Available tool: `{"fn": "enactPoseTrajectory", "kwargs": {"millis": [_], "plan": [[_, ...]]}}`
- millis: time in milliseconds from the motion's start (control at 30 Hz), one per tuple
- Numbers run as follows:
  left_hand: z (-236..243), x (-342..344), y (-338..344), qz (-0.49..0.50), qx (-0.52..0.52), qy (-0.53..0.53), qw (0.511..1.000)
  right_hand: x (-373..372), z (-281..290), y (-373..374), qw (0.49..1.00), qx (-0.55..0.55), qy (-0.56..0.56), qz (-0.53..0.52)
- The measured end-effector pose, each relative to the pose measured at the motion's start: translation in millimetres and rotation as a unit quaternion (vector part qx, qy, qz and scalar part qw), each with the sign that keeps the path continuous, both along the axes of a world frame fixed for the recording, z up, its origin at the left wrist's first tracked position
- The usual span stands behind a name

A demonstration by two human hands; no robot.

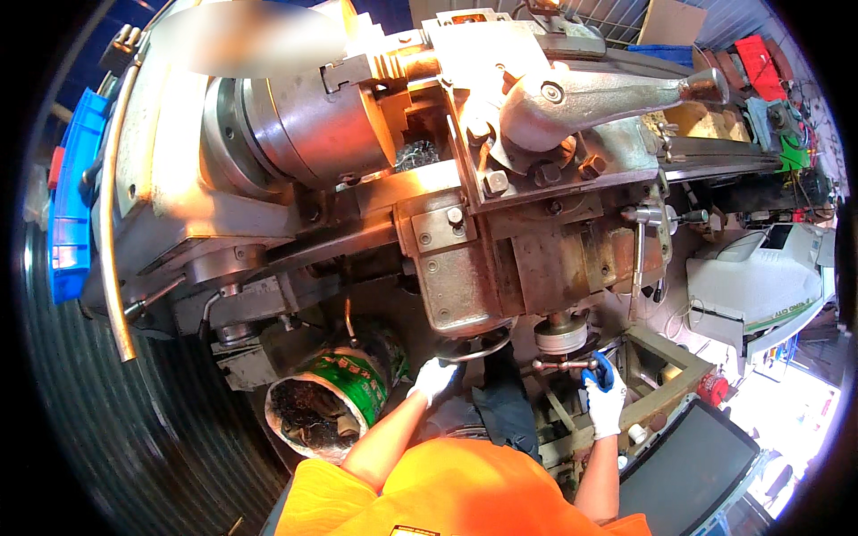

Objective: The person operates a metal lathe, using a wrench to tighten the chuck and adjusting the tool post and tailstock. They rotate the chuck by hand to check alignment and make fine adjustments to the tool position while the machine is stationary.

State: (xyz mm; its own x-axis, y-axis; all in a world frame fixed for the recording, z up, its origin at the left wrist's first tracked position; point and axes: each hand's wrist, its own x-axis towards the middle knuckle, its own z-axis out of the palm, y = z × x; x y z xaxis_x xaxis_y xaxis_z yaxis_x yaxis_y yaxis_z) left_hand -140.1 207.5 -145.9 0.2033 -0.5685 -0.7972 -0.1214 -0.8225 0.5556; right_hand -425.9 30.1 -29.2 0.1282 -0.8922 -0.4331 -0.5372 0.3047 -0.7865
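A crank handle [565, 364] is sited at ten o'clock from the half-curled right hand [605, 393], a handwheel [483, 356] at two from the left hand [435, 379]; grip on either cannot be told

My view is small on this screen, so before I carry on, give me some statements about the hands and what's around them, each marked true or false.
1. The left hand is at the rim of the handwheel. True.
2. The right hand is at the right end of the bar handle. True.
3. Both hands are bare. False: both wear white gloves.
4. The handwheel is right of the bar handle. False: it is to the left.
5. The green-and-white container holds dark material. True.
6. A lid covers the green-and-white container. False: its mouth is open.
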Motion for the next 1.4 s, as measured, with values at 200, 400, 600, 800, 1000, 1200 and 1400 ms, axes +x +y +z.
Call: {"fn": "enactPoseTrajectory", "kwargs": {"millis": [200,400,600,800,1000,1200,1400], "plan": [[4,1,1,0.035,-0.015,0.02,0.999,-2,-11,-2,0.999,-0.023,0.038,0.032],[28,2,-10,0.041,0.008,-0.014,0.999,-2,-15,-2,0.997,-0.011,0.066,0.037],[-60,-10,31,-0.009,0.039,-0.07,0.997,0,-7,-9,0.98,-0.053,0.155,0.112],[-96,-13,48,0.052,0.013,-0.035,0.998,4,-3,-8,0.995,0.009,0.085,0.059],[-111,-9,58,0.042,0.013,-0.035,0.998,-8,-16,0,0.997,-0.002,0.056,0.045],[-108,-9,57,0.065,0.007,-0.013,0.998,-10,-15,0,0.995,-0.026,0.061,0.068],[-123,-10,65,0.073,0.01,-0.023,0.997,-8,-11,-3,0.996,-0.032,0.048,0.075]]}}
